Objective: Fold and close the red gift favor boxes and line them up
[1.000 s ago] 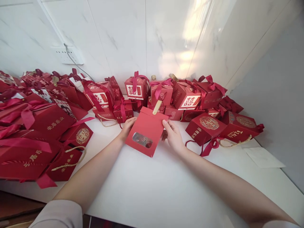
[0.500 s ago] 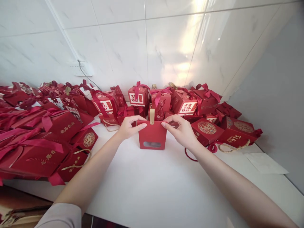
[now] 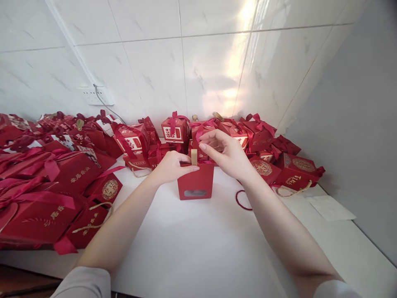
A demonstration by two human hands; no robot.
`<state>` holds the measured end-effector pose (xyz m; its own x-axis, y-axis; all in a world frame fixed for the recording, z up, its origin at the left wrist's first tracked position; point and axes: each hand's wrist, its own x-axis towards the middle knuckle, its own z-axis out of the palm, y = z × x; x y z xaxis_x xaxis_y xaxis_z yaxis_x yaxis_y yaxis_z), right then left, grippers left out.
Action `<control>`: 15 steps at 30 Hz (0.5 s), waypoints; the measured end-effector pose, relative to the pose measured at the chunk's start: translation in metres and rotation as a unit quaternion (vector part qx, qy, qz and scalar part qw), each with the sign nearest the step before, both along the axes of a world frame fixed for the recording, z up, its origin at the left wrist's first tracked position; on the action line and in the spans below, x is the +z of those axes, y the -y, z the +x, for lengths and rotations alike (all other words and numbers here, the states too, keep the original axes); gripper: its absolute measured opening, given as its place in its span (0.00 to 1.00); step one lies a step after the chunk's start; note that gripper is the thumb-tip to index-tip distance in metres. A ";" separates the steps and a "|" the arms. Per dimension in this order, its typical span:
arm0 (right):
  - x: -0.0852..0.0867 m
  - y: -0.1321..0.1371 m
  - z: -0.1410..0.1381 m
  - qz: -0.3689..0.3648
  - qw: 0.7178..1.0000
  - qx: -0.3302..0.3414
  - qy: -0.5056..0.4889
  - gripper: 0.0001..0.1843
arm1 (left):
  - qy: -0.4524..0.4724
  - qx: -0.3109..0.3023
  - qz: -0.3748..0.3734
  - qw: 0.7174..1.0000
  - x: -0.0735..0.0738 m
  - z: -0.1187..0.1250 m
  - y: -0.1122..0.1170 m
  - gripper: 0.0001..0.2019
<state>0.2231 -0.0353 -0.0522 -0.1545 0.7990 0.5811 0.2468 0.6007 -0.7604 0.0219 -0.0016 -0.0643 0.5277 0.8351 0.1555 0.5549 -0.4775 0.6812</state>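
Both hands (image 3: 198, 159) open a windowed red box (image 3: 195, 184), no writing readable.

Red box (image 3: 195, 182); gold tab (image 3: 194, 156)

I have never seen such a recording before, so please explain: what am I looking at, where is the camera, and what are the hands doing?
The camera sits on a person's head and looks down at their own bare hands. The left hand presses on the top edge of a small red paper box with a clear window, which stands upright on the white table. The right hand hovers just above the box, fingers curled, near its gold tab. Many red gift boxes with ribbons are piled at the left and along the white tiled wall. A white sheet of paper lies at the right.
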 end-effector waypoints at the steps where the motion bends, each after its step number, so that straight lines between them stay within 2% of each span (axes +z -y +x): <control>1: 0.002 0.000 -0.001 0.003 1.000 0.011 0.018 0.10 | 0.009 0.007 0.000 1.000 -0.002 -0.001 -0.001 0.16; 4: -0.003 -0.001 -0.002 0.001 0.994 0.032 0.103 0.09 | 0.033 0.008 -0.006 0.999 -0.007 -0.002 -0.002 0.16; 7: -0.018 -0.004 -0.002 -0.007 0.984 0.008 0.178 0.03 | 0.028 0.012 -0.002 1.000 -0.010 -0.003 -0.004 0.17; 10: -0.028 -0.007 -0.003 -0.018 0.979 -0.011 0.203 0.02 | 0.030 0.009 0.010 0.999 -0.014 -0.003 -0.005 0.19; 15: -0.029 -0.006 -0.004 -0.017 0.979 -0.011 0.204 0.06 | 0.020 0.008 0.022 1.000 -0.016 -0.002 -0.002 0.20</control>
<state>0.2188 -0.0290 -0.0809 -0.3504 0.8226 0.4477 0.5460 0.5678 -0.6160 0.0203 0.0003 -0.0804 0.5067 0.8354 0.2129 0.5352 -0.4984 0.6820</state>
